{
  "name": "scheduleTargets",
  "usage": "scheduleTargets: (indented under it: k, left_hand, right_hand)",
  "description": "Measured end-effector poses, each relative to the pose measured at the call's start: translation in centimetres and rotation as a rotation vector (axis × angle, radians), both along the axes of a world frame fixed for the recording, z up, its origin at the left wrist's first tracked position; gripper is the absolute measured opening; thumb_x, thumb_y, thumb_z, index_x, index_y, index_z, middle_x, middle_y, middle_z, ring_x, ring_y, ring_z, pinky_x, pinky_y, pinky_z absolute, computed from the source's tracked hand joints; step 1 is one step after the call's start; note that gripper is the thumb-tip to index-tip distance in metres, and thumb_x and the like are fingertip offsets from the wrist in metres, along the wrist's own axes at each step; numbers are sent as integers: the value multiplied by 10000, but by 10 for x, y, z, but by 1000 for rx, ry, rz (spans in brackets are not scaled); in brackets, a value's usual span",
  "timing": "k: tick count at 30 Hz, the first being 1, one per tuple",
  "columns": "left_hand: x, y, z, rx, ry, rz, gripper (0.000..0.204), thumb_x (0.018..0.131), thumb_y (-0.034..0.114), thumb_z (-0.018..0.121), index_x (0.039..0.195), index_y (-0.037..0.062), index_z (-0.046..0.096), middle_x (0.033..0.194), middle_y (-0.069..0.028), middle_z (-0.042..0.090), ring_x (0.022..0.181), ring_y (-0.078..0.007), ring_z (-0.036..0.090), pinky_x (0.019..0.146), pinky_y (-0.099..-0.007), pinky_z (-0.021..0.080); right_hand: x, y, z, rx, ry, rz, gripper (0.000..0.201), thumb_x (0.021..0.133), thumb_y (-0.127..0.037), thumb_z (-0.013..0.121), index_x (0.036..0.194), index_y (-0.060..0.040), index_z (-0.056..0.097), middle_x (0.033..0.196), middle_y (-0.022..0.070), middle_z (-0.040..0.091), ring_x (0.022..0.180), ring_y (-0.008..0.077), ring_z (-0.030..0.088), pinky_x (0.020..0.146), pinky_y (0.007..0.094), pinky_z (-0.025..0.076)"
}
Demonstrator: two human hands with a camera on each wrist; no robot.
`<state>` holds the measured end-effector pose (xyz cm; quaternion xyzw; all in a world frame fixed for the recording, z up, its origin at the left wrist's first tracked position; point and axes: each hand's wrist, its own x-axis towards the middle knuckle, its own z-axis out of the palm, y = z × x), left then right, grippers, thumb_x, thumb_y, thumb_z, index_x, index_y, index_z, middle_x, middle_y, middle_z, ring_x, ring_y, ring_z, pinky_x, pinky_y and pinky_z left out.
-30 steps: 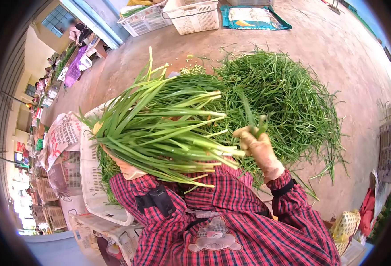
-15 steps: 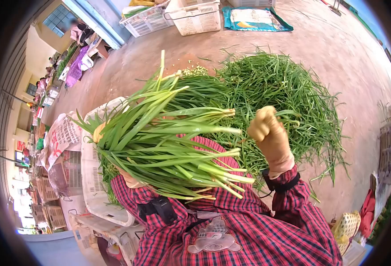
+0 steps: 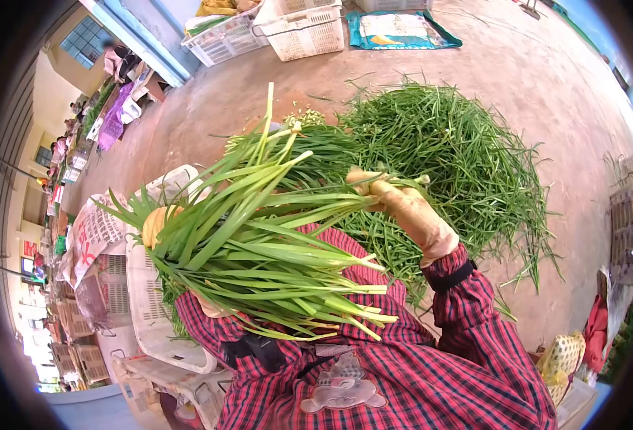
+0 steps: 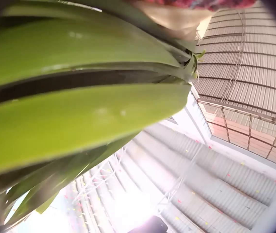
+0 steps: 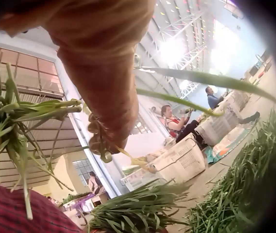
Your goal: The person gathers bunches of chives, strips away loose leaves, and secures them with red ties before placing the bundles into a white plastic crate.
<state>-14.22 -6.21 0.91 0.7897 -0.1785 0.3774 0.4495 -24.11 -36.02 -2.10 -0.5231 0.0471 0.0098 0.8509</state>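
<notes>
My left hand (image 3: 157, 225), in a yellowish glove, holds a thick bunch of garlic chives (image 3: 259, 247) above my lap. Most of that hand is hidden under the long flat leaves, and the pale stem ends fan out to the right. My right hand (image 3: 406, 211), gloved too, pinches a few stalks at the bunch's upper right side. One stem end pokes out past its fingers. In the right wrist view the right hand (image 5: 104, 82) has curled fingers with thin leaf strands trailing from it. Broad leaves (image 4: 79, 111) fill much of the left wrist view.
A large heap of loose green leaves (image 3: 445, 158) lies on the floor ahead, beside a neater pile of chives (image 3: 320, 147). A white crate (image 3: 148, 308) stands at my left. Farther off are more crates (image 3: 306, 36), a teal sack (image 3: 402, 30) and seated people (image 5: 176, 121).
My right hand swung up and away from the bunch with a strand of leaf, then came back left to the stalks and pinched some. The left hand keeps holding the bunch.
</notes>
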Motion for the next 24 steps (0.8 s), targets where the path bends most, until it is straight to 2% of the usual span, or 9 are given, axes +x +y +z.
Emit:
scheduleTargets:
  k: [2, 4, 12, 15, 18, 20, 22, 23, 24]
  left_hand:
    - [2, 0, 3, -20, -2, -52, 194, 935, 255, 553, 1048, 102, 592, 997, -76, 653, 847, -174, 639, 726, -318, 503]
    - [5, 0, 5, -40, 0, -104, 182, 933, 252, 551, 1037, 106, 587, 986, -72, 650, 838, -171, 636, 719, -316, 500]
    - [14, -3, 10, -122, 8, -334, 136, 926, 239, 541, 993, 123, 567, 942, -56, 638, 805, -160, 623, 694, -307, 486]
    - [18, -3, 14, -155, 3, -420, 119, 923, 234, 538, 977, 129, 560, 925, -50, 634, 792, -156, 618, 684, -304, 480]
    - [20, -2, 17, -187, 1, -502, 103, 920, 229, 535, 960, 135, 552, 909, -44, 629, 780, -152, 614, 675, -301, 475]
    - [22, -2, 18, -207, 3, -557, 92, 918, 225, 532, 949, 140, 547, 898, -40, 626, 771, -149, 610, 668, -299, 472]
    - [24, -4, 20, -227, 5, -619, 82, 916, 222, 530, 938, 144, 542, 887, -36, 623, 763, -146, 607, 662, -297, 468]
    - [26, -5, 21, -237, 4, -652, 77, 915, 220, 529, 933, 146, 540, 881, -34, 622, 759, -145, 606, 659, -296, 466]
    - [28, -6, 22, -248, 0, -682, 73, 914, 219, 528, 927, 148, 537, 876, -32, 620, 754, -143, 604, 656, -295, 464]
  right_hand:
    - [1, 1, 5, -267, -70, 102, 420, 993, -251, 584, 1350, -29, 569, 1252, 81, 653, 1141, 175, 605, 993, 325, 473]
    - [1, 2, 0, -253, -128, 75, 398, 980, -258, 614, 1293, -11, 605, 1206, 76, 672, 1099, 170, 614, 954, 328, 490]
    - [-10, 3, -31, 128, -17, -101, 381, 985, -254, 627, 1282, -21, 576, 1045, 30, 634, 933, 115, 587, 821, 287, 486]
    - [-13, -3, -35, 414, -99, -151, 179, 972, -223, 646, 1037, -71, 579, 933, -18, 544, 827, 97, 525, 773, 274, 473]
    - [-23, -29, -57, 475, -84, -134, 173, 966, -223, 658, 1023, -77, 585, 920, -25, 532, 828, 84, 507, 741, 271, 466]
    - [-29, -38, -70, 405, -104, -43, 247, 941, -187, 677, 1135, -50, 611, 1032, 17, 602, 926, 120, 559, 812, 295, 500]
    - [-36, -34, -76, -529, 165, -33, 434, 896, -172, 705, 1293, -42, 585, 1210, 82, 632, 1092, 184, 593, 938, 324, 505]
    - [-37, -39, -99, -1180, 57, -34, 579, 856, -147, 722, 1393, -57, 525, 1395, 129, 551, 1261, 244, 542, 1032, 350, 475]
    - [-41, -29, -90, -1311, 136, -90, 626, 834, -132, 740, 1410, -61, 506, 1420, 148, 512, 1298, 259, 515, 1056, 373, 458]
